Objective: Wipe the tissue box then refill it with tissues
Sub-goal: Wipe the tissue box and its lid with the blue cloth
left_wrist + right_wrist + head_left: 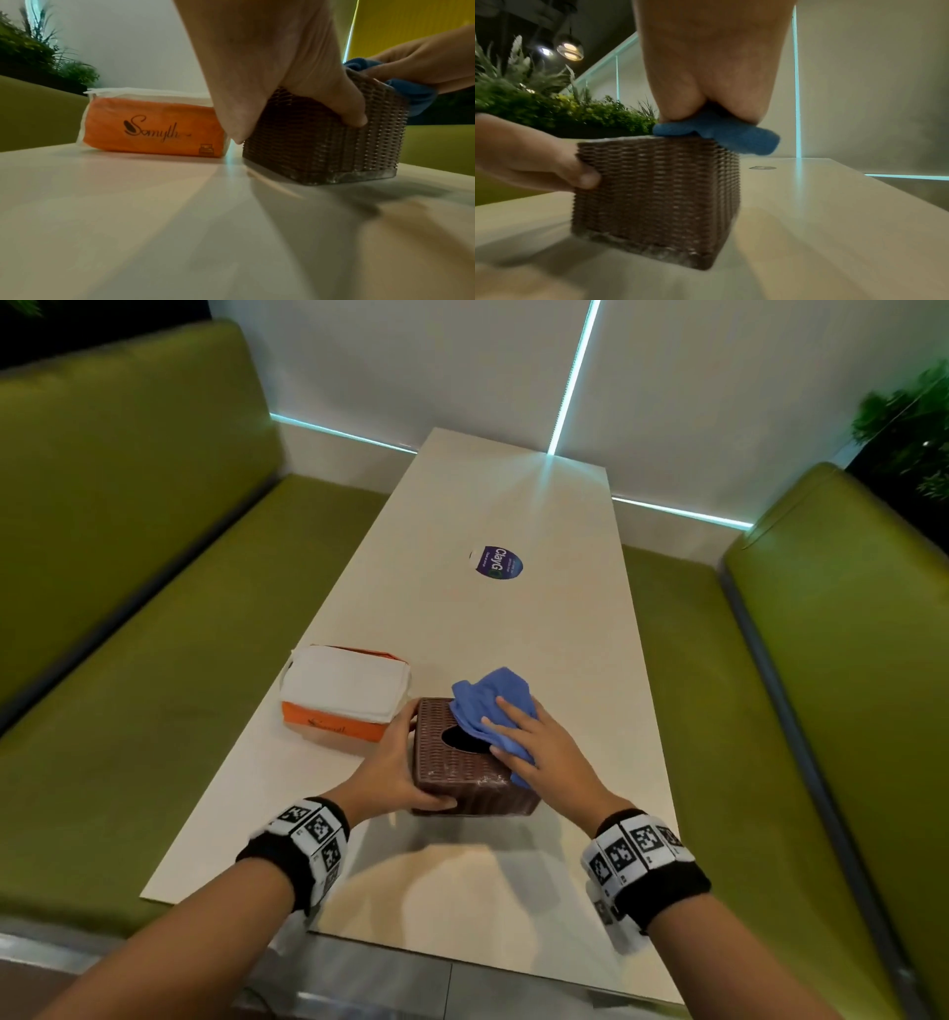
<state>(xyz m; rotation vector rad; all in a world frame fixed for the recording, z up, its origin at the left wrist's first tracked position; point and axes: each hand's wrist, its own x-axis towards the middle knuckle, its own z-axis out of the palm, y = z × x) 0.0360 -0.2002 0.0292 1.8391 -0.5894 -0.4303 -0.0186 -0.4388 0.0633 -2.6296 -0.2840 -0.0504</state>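
A: What is the biggest thing in sight?

B: The long pale table [513, 629], set between two green benches [128, 546]. A round purple sticker [497, 563] lies on it, far from the person.

A: And the tissue box?

B: The brown woven tissue box [462, 770] stands upright on the near part of the table, its oval opening facing up. Just beside it, on its left, lies an orange tissue pack [344, 698], with white tissues showing at its open top. The two look close but apart in the left wrist view.

A: What does the left hand do?

B: The left hand [395, 770] grips the box's left side: the thumb curls round the near face, the fingers wrap the far corner.

A: And the right one?

B: The right hand [539, 752] lies flat with its fingers stretched out, pressing a blue cloth [490, 698] down on the box's top right part. The cloth hangs a little over the right edge and covers part of the opening's rim.

A: Anything behind?

B: Green plants [552, 101] along the wall, and black wristbands [647, 862] with square markers on both wrists.
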